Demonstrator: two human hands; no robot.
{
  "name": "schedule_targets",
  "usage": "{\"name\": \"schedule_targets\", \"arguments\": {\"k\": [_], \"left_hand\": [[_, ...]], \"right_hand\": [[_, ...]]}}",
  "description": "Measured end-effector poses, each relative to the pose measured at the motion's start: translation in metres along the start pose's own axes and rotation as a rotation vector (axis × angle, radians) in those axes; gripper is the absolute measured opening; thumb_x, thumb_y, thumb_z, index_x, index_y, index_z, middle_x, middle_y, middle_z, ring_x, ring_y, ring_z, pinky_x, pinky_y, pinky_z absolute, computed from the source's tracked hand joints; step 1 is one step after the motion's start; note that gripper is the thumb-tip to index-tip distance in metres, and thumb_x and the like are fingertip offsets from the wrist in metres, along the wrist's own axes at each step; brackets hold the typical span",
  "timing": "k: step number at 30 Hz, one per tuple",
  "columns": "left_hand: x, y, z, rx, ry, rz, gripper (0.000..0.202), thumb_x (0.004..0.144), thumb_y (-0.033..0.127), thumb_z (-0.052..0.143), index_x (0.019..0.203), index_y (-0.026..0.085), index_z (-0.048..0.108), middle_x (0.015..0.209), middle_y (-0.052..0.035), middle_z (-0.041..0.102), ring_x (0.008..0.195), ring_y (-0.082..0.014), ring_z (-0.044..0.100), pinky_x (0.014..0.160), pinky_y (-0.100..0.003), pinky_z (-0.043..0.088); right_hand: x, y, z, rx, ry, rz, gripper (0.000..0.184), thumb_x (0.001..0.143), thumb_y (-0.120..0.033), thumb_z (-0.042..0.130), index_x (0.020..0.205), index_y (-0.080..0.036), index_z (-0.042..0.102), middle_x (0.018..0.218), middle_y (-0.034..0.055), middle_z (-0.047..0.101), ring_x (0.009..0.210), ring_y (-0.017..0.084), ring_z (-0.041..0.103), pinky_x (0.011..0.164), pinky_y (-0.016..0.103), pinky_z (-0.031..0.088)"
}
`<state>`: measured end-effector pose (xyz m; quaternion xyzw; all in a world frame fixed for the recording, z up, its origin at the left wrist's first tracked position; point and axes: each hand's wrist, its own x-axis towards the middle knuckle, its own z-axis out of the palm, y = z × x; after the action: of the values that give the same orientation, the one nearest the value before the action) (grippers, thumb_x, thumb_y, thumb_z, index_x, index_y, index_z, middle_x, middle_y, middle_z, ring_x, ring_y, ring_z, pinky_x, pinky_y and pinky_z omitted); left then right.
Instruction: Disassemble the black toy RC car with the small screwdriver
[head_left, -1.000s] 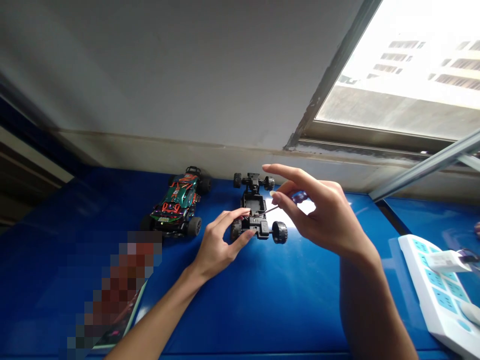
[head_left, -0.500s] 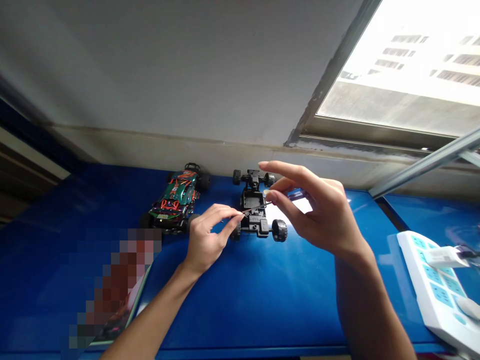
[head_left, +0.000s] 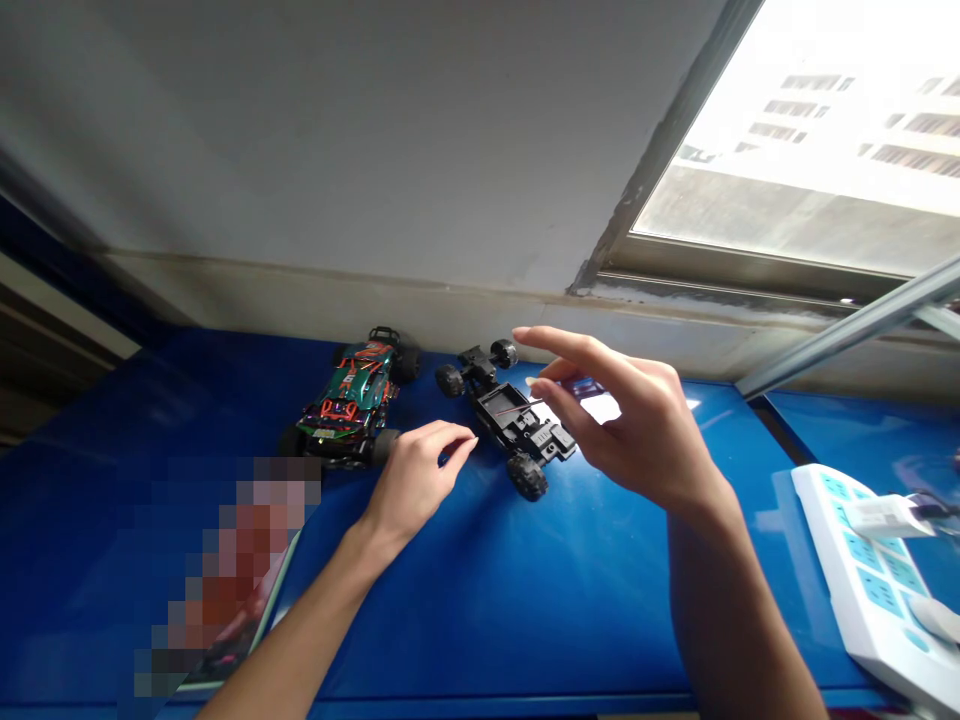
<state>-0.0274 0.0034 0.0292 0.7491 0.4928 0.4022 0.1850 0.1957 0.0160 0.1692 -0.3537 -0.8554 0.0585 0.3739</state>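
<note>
My right hand (head_left: 634,425) grips a screwdriver (head_left: 583,387) with a see-through bluish handle between thumb and fingers. The index finger stretches out above it, and the thin shaft points left over the chassis. A black toy car chassis (head_left: 516,422) with chunky wheels lies slanted on the blue table between my hands. My left hand (head_left: 416,478) is closed in a pinch just left of the chassis, apart from it. A tiny dark speck shows at its fingertips, too small to name. My right hand hides part of the chassis's near right end.
A green and orange toy car (head_left: 351,390) stands left on the blue table (head_left: 465,600). A sheet with a blurred picture (head_left: 247,560) lies at the lower left. On the right sit a white power strip (head_left: 847,590) with plugs and a metal bar (head_left: 840,335). Behind is the wall (head_left: 337,180).
The chassis has turned, its far end swinging left and its near end right. My left fingertips have come away from it, slightly left. My right hand has barely moved.
</note>
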Motion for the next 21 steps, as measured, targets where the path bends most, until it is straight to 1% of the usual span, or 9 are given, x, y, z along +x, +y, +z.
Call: {"name": "schedule_targets", "arguments": {"k": [2,4,8,12,14,16,18,19,21], "left_hand": [[-0.001,-0.003,0.000,0.068,-0.094,0.025,0.010,0.096,0.017,0.069,0.095,0.020,0.079,0.099,-0.0053,0.082,0.088,-0.0227,0.078,0.085,-0.034,0.062],[-0.003,-0.005,0.001,0.128,-0.155,0.041,0.010,0.094,0.016,0.071,0.094,0.021,0.080,0.101,-0.0057,0.081,0.092,-0.0239,0.077,0.088,-0.037,0.062],[-0.004,-0.006,0.001,0.177,-0.183,0.054,0.012,0.092,0.013,0.073,0.089,0.021,0.080,0.105,-0.0072,0.079,0.102,-0.0260,0.074,0.094,-0.041,0.062],[-0.003,-0.013,0.000,0.188,-0.191,0.052,0.012,0.091,0.012,0.072,0.086,0.020,0.079,0.107,-0.0091,0.078,0.107,-0.0279,0.071,0.097,-0.043,0.061],[-0.002,-0.017,-0.001,0.202,-0.205,0.035,0.010,0.090,0.014,0.073,0.096,0.019,0.080,0.110,-0.0104,0.077,0.110,-0.0294,0.071,0.099,-0.045,0.061],[-0.003,-0.021,-0.003,0.210,-0.220,0.020,0.026,0.090,0.015,0.074,0.116,0.018,0.078,0.119,-0.0120,0.077,0.115,-0.0310,0.069,0.103,-0.048,0.059],[-0.005,-0.025,-0.005,0.206,-0.236,0.015,0.045,0.089,0.017,0.073,0.134,0.019,0.071,0.129,-0.0126,0.074,0.122,-0.0318,0.067,0.108,-0.049,0.057],[-0.006,-0.026,-0.007,0.204,-0.245,0.013,0.050,0.089,0.017,0.073,0.139,0.019,0.068,0.133,-0.0125,0.072,0.126,-0.0319,0.066,0.110,-0.049,0.055],[-0.008,-0.029,-0.009,0.207,-0.263,0.012,0.054,0.089,0.017,0.070,0.143,0.020,0.065,0.138,-0.0124,0.070,0.130,-0.0316,0.064,0.114,-0.049,0.053]], "right_hand": [[0.000,0.001,0.000,-0.002,-0.006,-0.006,0.040,0.103,-0.020,0.061,0.142,-0.026,0.064,0.101,0.0042,0.079,0.078,0.016,0.071,0.074,0.029,0.058],[0.000,0.002,0.000,-0.002,-0.013,-0.007,0.040,0.103,-0.020,0.060,0.142,-0.026,0.064,0.100,0.0041,0.079,0.078,0.016,0.071,0.073,0.029,0.058],[0.001,0.002,0.000,-0.005,-0.020,-0.012,0.039,0.103,-0.019,0.060,0.142,-0.025,0.065,0.100,0.0037,0.078,0.078,0.014,0.070,0.075,0.028,0.057],[0.001,0.003,0.000,-0.003,-0.019,-0.021,0.040,0.103,-0.018,0.060,0.143,-0.024,0.064,0.101,0.0031,0.078,0.079,0.014,0.070,0.075,0.027,0.056],[0.000,0.004,0.000,-0.005,-0.014,-0.023,0.040,0.104,-0.019,0.060,0.143,-0.025,0.064,0.100,0.0026,0.078,0.079,0.014,0.071,0.075,0.027,0.057],[0.000,0.004,0.000,-0.007,-0.018,-0.015,0.040,0.104,-0.019,0.060,0.143,-0.026,0.064,0.100,0.0026,0.078,0.080,0.014,0.071,0.076,0.028,0.057],[0.000,0.004,-0.001,-0.006,-0.021,-0.008,0.041,0.104,-0.020,0.060,0.144,-0.026,0.064,0.102,0.0033,0.079,0.081,0.015,0.072,0.076,0.028,0.057],[0.000,0.004,-0.001,-0.007,-0.022,-0.006,0.041,0.104,-0.020,0.060,0.144,-0.026,0.064,0.103,0.0036,0.079,0.082,0.015,0.072,0.076,0.028,0.057],[0.000,0.005,-0.001,-0.010,-0.022,-0.007,0.041,0.104,-0.020,0.060,0.144,-0.026,0.064,0.103,0.0036,0.079,0.081,0.015,0.072,0.076,0.027,0.057]]}}
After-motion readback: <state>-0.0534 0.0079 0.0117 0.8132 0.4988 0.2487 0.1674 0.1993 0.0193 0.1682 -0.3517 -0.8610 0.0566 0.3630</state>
